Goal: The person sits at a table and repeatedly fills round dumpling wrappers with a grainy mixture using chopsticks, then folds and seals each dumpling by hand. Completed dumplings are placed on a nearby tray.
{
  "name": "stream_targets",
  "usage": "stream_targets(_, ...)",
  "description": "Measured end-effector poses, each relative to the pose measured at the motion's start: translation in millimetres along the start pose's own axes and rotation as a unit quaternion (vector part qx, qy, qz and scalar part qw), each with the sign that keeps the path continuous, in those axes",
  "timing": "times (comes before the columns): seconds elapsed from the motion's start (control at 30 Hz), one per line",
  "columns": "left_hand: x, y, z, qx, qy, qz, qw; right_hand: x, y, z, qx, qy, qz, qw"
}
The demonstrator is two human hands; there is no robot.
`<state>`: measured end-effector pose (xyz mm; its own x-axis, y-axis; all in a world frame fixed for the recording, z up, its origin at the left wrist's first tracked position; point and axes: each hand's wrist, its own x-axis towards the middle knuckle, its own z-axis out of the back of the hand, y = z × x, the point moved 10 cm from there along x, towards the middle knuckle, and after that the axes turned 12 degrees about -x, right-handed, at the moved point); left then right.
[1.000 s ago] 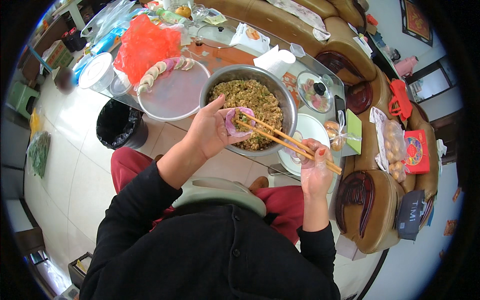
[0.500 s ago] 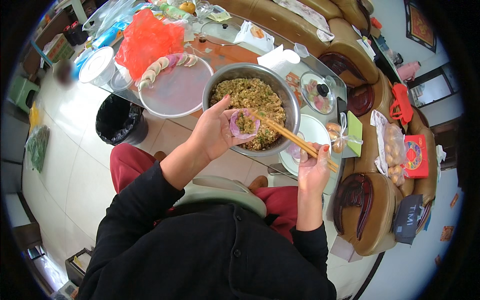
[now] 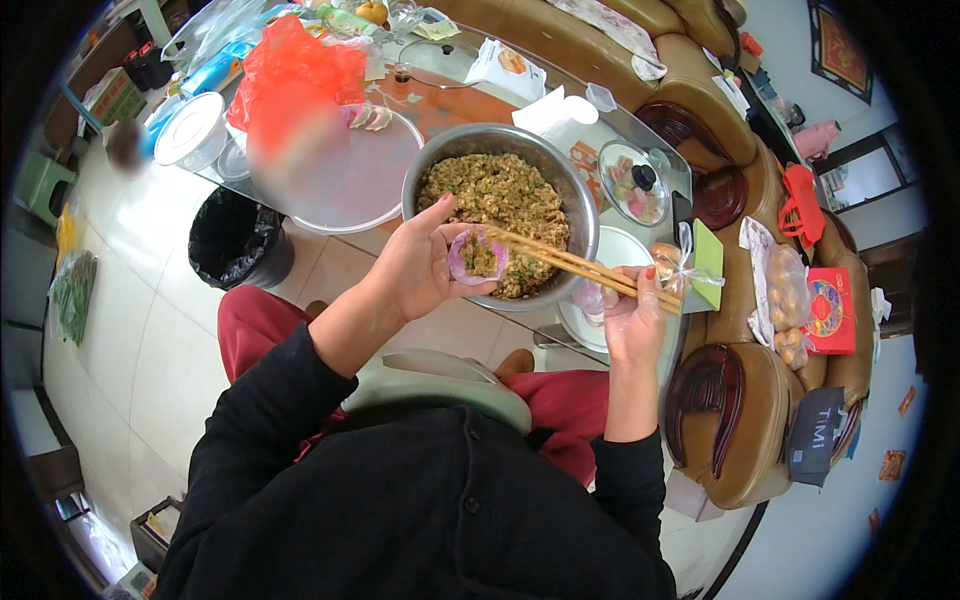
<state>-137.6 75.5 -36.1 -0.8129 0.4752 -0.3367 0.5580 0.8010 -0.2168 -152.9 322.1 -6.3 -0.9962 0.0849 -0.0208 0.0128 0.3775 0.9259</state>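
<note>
My left hand (image 3: 405,268) holds a round purple dumpling wrapper (image 3: 459,266) on its fingers, over the near left rim of a steel bowl (image 3: 586,205). Minced filling (image 3: 482,256) with green bits lies in the wrapper's middle. With my right hand (image 3: 635,322) I grip a pair of wooden chopsticks (image 3: 575,264), whose tips reach the upper side of the filling. More filling (image 3: 495,188) covers the inside of the bowl. Beside it, a white plate (image 3: 630,252) with purple wrappers (image 3: 588,298) is partly hidden behind my right hand and the chopsticks.
Left of the bowl is a round translucent tray (image 3: 385,185) with dumplings (image 3: 377,118) along its far edge; part is blurred. A red plastic bag (image 3: 310,65) lies behind it. Also around are a glass lid (image 3: 622,170), a green box (image 3: 709,265) and a black-lined bin (image 3: 235,240).
My left hand with the wrapper has shifted slightly left. The right hand has moved a little right and away from me, and the chopsticks lie flatter, still at the filling.
</note>
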Motion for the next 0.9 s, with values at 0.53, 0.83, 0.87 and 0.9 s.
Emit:
stream_targets(0.53, -8, 10, 3, 0.005, 0.014, 0.044, 0.999, 2, -14, -17, -0.049, 0.075, -0.061, 0.994)
stream_targets(0.83, -12, 10, 6, 0.017, 0.001, 0.046, 0.999, 6, -18, -6, 0.004, 0.034, -0.087, 0.996)
stream_targets(0.87, -11, 10, 7, 0.021, -0.001, 0.041, 0.999, 6, -17, -6, 0.000, 0.033, -0.084, 0.996)
stream_targets(0.9, -11, 9, 6, 0.023, 0.004, 0.038, 0.999, 7, -17, -6, -0.004, 0.031, -0.082, 0.996)
